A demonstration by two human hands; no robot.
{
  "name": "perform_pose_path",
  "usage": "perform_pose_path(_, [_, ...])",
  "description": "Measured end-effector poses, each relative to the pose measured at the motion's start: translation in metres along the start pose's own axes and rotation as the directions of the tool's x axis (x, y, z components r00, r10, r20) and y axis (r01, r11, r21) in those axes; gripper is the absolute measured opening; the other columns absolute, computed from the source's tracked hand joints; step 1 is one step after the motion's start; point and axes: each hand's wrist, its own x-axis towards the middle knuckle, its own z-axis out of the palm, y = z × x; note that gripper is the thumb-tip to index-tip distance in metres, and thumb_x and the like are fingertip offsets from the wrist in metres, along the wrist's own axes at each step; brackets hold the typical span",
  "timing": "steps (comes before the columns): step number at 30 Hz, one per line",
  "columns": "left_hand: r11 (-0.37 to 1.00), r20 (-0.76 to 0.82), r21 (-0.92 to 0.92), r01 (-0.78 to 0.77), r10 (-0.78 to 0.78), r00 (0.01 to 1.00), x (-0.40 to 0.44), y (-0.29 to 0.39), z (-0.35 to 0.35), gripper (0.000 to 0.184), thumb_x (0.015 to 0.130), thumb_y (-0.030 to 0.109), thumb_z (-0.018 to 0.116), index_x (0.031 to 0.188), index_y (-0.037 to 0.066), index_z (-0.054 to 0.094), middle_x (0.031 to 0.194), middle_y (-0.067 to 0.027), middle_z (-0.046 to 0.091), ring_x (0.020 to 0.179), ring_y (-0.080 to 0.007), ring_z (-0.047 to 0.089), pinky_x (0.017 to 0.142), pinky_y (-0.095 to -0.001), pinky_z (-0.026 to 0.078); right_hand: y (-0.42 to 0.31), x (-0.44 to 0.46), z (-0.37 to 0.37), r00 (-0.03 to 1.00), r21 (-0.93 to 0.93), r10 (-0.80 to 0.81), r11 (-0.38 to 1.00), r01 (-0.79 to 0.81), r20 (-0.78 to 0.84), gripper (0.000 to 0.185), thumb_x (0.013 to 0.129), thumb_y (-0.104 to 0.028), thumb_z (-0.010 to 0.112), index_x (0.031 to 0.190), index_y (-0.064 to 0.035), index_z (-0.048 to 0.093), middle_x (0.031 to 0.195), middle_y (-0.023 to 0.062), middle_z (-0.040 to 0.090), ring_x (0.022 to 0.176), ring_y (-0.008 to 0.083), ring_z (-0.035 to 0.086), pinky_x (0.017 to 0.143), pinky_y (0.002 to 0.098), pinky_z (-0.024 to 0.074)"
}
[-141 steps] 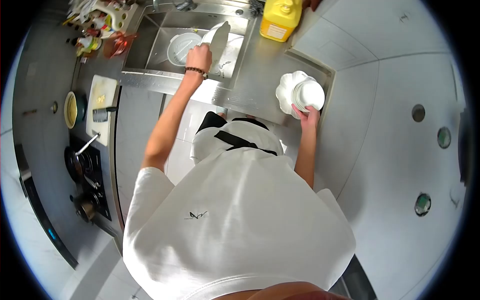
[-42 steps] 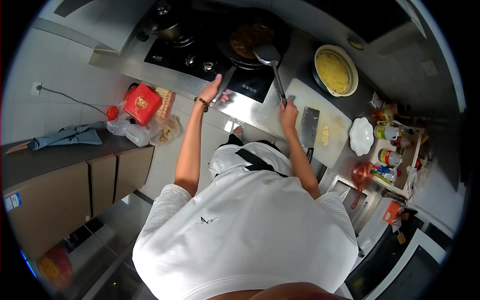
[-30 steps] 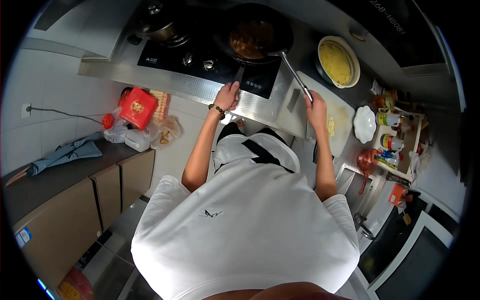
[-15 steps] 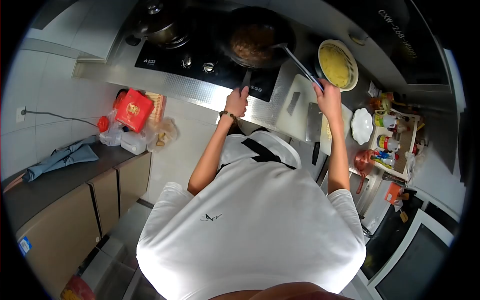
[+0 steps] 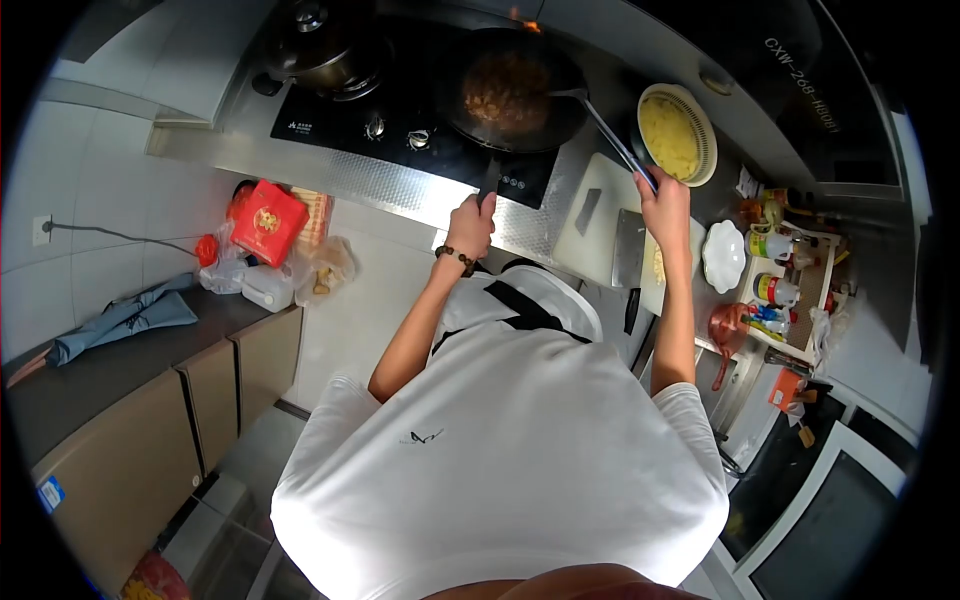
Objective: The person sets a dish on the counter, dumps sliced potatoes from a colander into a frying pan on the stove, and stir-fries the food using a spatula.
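A dark wok [image 5: 455, 120] sits over the right burner, with browned, chopped food [image 5: 505, 92] in it. My left hand [image 5: 470, 226] is closed around the wok's handle [image 5: 489, 178]. In my right hand [image 5: 666, 205] is a long metal spatula [image 5: 607, 130], whose head reaches the right side of the wok, near the food. A small orange flame [image 5: 526, 22] shows behind the wok's far rim. Just beyond my right hand stands a pale strainer basket [image 5: 711, 150] of yellow sliced food [image 5: 668, 133], set in a dark bowl.
A lidded pot [image 5: 325, 65] stands on the left burner. Below my right hand, a cleaver [image 5: 628, 250] lies on a white cutting board [image 5: 583, 243]. Right of it are a white scalloped plate [image 5: 723, 255], a rack of bottles [image 5: 775, 288] and a reddish ladle-like scoop [image 5: 727, 330].
A flame has appeared behind the wok. My left hand has drawn slightly back toward me with the handle, and the wok has shifted a little. My right hand has lowered slightly.
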Motion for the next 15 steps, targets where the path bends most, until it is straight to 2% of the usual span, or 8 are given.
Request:
perform_pose_path(2, [0.999,0.017,-0.018,0.047,-0.046,0.999,0.012,-0.008,0.007,0.044,0.096,0.042,0.047,0.083,0.0,0.051,0.056,-0.0049,0.053,0.041,-0.0141,0.051,0.037,-0.029,0.04,-0.001,0.0,-0.002,1.0,0.002,0.03,1.0,-0.03,0.005,0.027,0.085,-0.021,0.065,0.099,0.0015,0.066,0.075,0.0251,0.062,0.071,0.0402,0.062,0.066,0.0426,0.0483])
perform_pose_path(3, [0.996,-0.048,0.083,-0.041,0.045,0.998,0.036,-0.029,0.016,0.045,0.096,0.042,0.047,0.083,-0.001,0.051,0.056,-0.0057,0.054,0.042,-0.0157,0.053,0.038,-0.0302,0.041,-0.003,-0.003,-0.001,0.998,0.004,0.06,0.998,-0.061,0.02,0.027,0.085,-0.022,0.065,0.099,0.0016,0.066,0.075,0.025,0.062,0.072,0.04,0.062,0.067,0.0424,0.0485])
perform_pose_path(6, [0.97,-0.133,0.205,-0.127,0.156,0.979,0.036,-0.032,0.017,0.045,0.096,0.041,0.047,0.083,-0.002,0.054,0.057,-0.0083,0.058,0.045,-0.0202,0.057,0.042,-0.0334,0.044,-0.007,-0.006,0.0,0.991,0.059,0.121,0.99,-0.124,0.05,0.028,0.085,-0.022,0.065,0.1,0.0018,0.066,0.077,0.0252,0.063,0.073,0.04,0.063,0.068,0.0422,0.0488])
perform_pose_path(9, [0.97,-0.118,0.188,-0.152,0.176,0.977,-0.004,-0.014,0.009,0.046,0.095,0.041,0.048,0.079,-0.002,0.057,0.058,-0.0107,0.061,0.049,-0.0227,0.061,0.045,-0.0352,0.046,0.0,-0.012,0.0,0.996,0.057,0.091,0.994,-0.091,0.008,0.028,0.085,-0.022,0.064,0.101,0.0011,0.066,0.079,0.0253,0.063,0.075,0.0401,0.063,0.068,0.0423,0.049])
perform_pose_path(10, [0.987,-0.089,0.148,-0.063,0.077,0.993,-0.004,-0.01,0.01,0.046,0.095,0.041,0.049,0.08,-0.002,0.057,0.059,-0.0123,0.061,0.051,-0.0251,0.062,0.049,-0.0372,0.048,0.002,-0.013,0.0,0.996,0.064,0.087,0.994,-0.087,0.007,0.028,0.085,-0.021,0.064,0.101,0.0009,0.066,0.08,0.0254,0.063,0.075,0.0402,0.063,0.068,0.0425,0.0491])
perform_pose_path(13, [0.991,-0.067,0.134,-0.024,0.033,0.997,0.014,-0.006,0.013,0.045,0.095,0.04,0.049,0.081,-0.002,0.058,0.059,-0.0136,0.062,0.054,-0.0265,0.063,0.053,-0.0389,0.049,0.003,-0.016,0.004,0.994,0.076,0.11,0.991,-0.11,0.003,0.025,0.084,-0.019,0.065,0.099,0.0009,0.066,0.081,0.0253,0.063,0.076,0.041,0.062,0.068,0.0427,0.049])
perform_pose_path(15, [0.959,-0.165,0.242,-0.148,0.191,0.968,0.027,-0.009,0.014,0.044,0.094,0.039,0.05,0.082,-0.002,0.059,0.059,-0.0133,0.061,0.055,-0.0254,0.063,0.054,-0.0384,0.049,0.001,-0.015,0.002,0.992,0.077,0.127,0.989,-0.127,0.008,0.024,0.084,-0.018,0.065,0.098,0.0008,0.066,0.081,0.0253,0.063,0.076,0.0413,0.062,0.068,0.0428,0.0489])
